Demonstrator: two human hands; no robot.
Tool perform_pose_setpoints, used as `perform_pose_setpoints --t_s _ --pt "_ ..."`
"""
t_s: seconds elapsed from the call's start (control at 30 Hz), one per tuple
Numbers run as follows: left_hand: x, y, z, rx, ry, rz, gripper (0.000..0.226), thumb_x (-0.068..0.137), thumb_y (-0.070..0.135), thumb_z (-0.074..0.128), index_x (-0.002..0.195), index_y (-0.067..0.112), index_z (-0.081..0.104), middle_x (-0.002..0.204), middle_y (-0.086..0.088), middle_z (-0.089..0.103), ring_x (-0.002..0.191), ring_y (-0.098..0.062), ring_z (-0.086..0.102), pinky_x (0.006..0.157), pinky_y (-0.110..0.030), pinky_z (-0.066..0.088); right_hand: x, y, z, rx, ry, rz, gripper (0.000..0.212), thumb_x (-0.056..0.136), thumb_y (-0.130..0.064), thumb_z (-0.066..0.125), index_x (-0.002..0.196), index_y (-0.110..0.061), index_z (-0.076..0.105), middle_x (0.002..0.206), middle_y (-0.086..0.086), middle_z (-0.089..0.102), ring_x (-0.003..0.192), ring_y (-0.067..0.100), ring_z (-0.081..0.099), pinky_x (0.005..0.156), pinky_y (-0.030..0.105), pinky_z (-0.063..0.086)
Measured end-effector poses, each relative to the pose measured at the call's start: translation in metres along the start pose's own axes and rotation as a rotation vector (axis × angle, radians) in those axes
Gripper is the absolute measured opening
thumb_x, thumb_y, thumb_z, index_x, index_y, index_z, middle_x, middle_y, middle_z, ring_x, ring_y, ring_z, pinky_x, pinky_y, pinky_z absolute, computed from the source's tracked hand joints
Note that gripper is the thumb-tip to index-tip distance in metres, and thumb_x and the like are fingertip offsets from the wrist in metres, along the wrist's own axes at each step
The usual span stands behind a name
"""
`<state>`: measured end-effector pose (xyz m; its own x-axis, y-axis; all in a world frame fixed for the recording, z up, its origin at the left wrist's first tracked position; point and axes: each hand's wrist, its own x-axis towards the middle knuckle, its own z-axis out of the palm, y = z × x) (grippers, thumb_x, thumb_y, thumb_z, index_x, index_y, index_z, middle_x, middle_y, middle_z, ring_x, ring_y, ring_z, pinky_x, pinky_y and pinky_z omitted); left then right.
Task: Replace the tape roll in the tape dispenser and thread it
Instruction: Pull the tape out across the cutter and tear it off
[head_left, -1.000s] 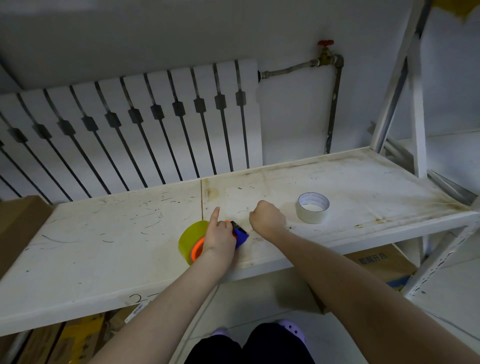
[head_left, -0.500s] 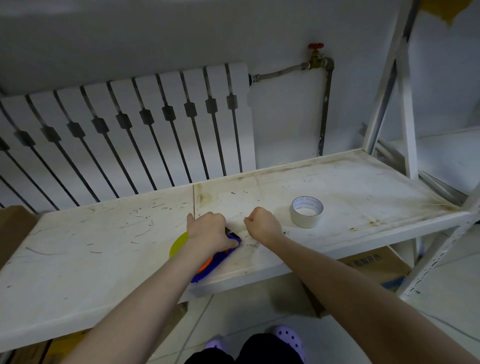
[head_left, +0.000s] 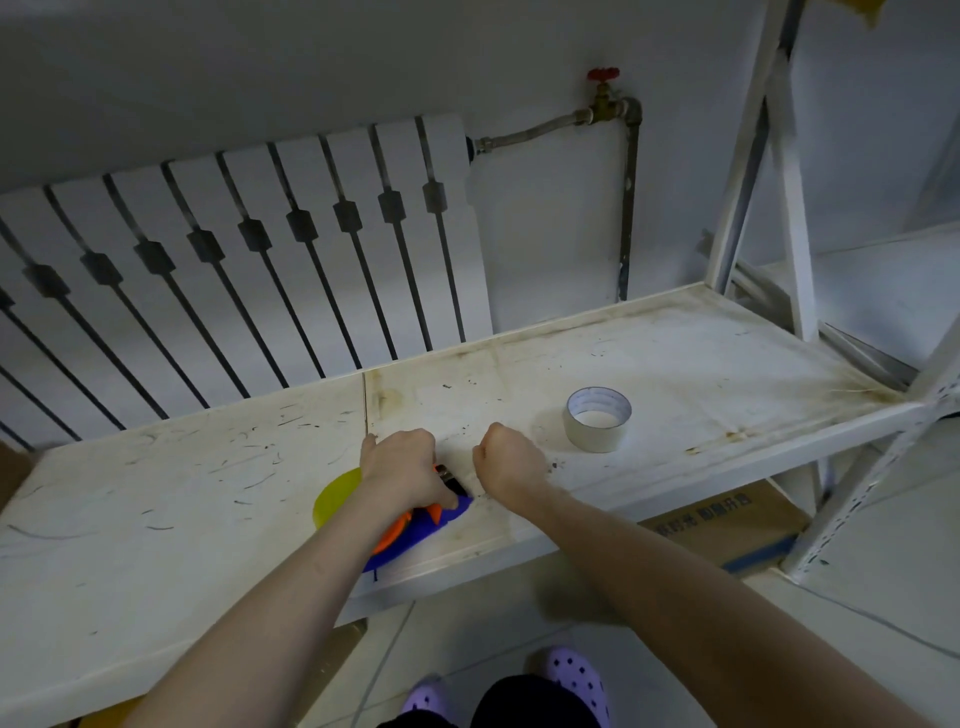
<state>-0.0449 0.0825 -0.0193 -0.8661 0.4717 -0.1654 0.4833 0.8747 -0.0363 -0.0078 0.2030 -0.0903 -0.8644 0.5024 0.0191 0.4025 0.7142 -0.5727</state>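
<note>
A blue and orange tape dispenser (head_left: 415, 530) lies near the front edge of the white shelf (head_left: 182, 493). A yellow tape roll (head_left: 335, 499) sits in it, on the left side. My left hand (head_left: 402, 467) presses down on the dispenser's top and covers most of it. My right hand (head_left: 506, 460) is a closed fist just right of the dispenser's front end; whether it pinches a tape end cannot be told. A thin, nearly empty whitish tape roll (head_left: 597, 418) stands on the shelf to the right, apart from both hands.
A white radiator (head_left: 234, 270) and a pipe with a red valve (head_left: 605, 98) are behind the shelf. A shelf upright (head_left: 774, 171) rises at the right. Cardboard boxes (head_left: 727, 525) sit under the shelf. My feet in purple clogs (head_left: 576, 675) are on the tiled floor.
My left hand folded its raised finger down and now lies flat over the dispenser, which has tilted so its blue body points toward the shelf's front edge. The right fist stayed beside it.
</note>
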Motion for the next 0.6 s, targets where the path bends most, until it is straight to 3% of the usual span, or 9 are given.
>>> perform_pose_setpoints --t_s 0.17,0.3,0.37,0.5,0.6 --pt "-0.003 0.001 0.0 0.034 -0.002 0.025 0.046 0.058 0.053 0.074 0.084 0.021 0.054 0.073 0.006 0.053 0.081 -0.019 0.05 0.106 -0.05 0.026 -0.012 0.016 -0.015 0.02 0.029 -0.05 0.022 0.095 -0.027 0.042 0.087 -0.01 0.052 0.08 0.006 0.059 0.071 0.021 0.052 0.061 0.03 0.038" --pt "-0.004 0.004 -0.006 0.088 -0.051 0.041 0.043 0.06 0.053 0.072 0.08 0.021 0.05 0.071 0.005 0.05 0.079 -0.019 0.05 0.099 -0.046 0.037 -0.016 0.021 -0.024 0.202 -0.05 0.07 0.03 0.088 -0.025 0.05 0.062 -0.016 0.041 0.054 -0.001 0.041 0.053 0.015 0.042 0.055 0.028 0.036" --pt "-0.008 0.003 -0.007 0.098 -0.037 0.054 0.041 0.059 0.052 0.071 0.073 0.023 0.046 0.071 0.005 0.05 0.076 -0.017 0.05 0.092 -0.042 0.04 -0.018 0.019 -0.023 0.306 -0.08 0.123 0.036 0.085 -0.022 0.053 0.055 -0.016 0.035 0.051 -0.001 0.037 0.048 0.015 0.038 0.051 0.026 0.034" --pt "-0.02 -0.002 -0.009 0.03 0.111 0.085 0.042 0.055 0.055 0.068 0.076 0.022 0.052 0.075 0.004 0.054 0.072 -0.016 0.053 0.074 -0.035 0.039 -0.028 0.019 -0.022 0.547 -0.074 0.165 0.029 0.087 -0.019 0.054 0.06 -0.011 0.046 0.063 0.011 0.046 0.059 0.021 0.049 0.058 0.032 0.043" --pt "-0.031 -0.003 -0.012 -0.029 0.276 0.105 0.051 0.053 0.058 0.065 0.089 0.022 0.057 0.086 0.005 0.057 0.078 -0.017 0.056 0.075 -0.034 0.036 -0.033 0.015 -0.033 0.672 0.047 0.138 0.027 0.09 -0.017 0.054 0.065 -0.011 0.046 0.073 0.009 0.057 0.063 0.017 0.058 0.059 0.032 0.048"
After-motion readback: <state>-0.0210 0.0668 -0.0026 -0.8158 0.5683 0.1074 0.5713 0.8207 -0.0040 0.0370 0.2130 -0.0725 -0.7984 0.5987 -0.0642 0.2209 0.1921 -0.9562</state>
